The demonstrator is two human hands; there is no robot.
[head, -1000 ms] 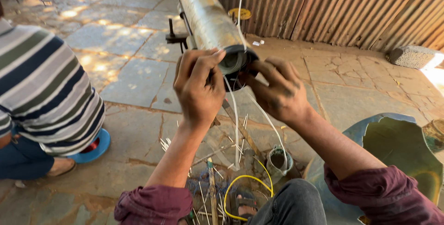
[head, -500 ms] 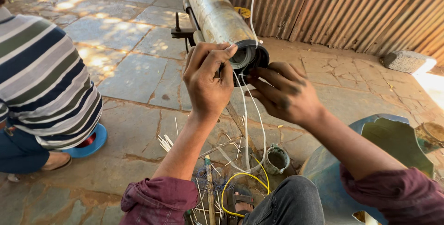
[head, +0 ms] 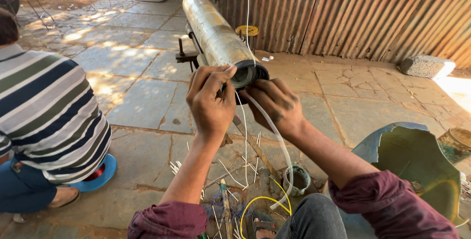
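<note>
A long shiny metal cylinder (head: pixel 211 33) lies on a stand and points toward me, its dark open end (head: pixel 248 76) at chest height. My left hand (head: pixel 211 99) rests its fingertips on the near rim of that end. My right hand (head: pixel 274 104) is at the lower right of the opening, pinching a white flexible strip (head: pixel 274 136) that hangs down in a curve toward the ground. A thin white wire (head: pixel 245 141) also drops from the opening between my hands.
A person in a striped shirt (head: pixel 49 116) crouches at the left beside a blue spool (head: pixel 98 175). Loose sticks, a yellow wire (head: pixel 255 202) and a small tin (head: pixel 297 180) lie by my knees. A broken blue-green tub (head: pixel 417 160) stands at the right, a corrugated metal wall (head: pixel 343 13) behind.
The view has shifted slightly, so the cylinder sits higher and further left. My left hand's fingers have spread over the rim. My right hand has stayed at the opening with the strip.
</note>
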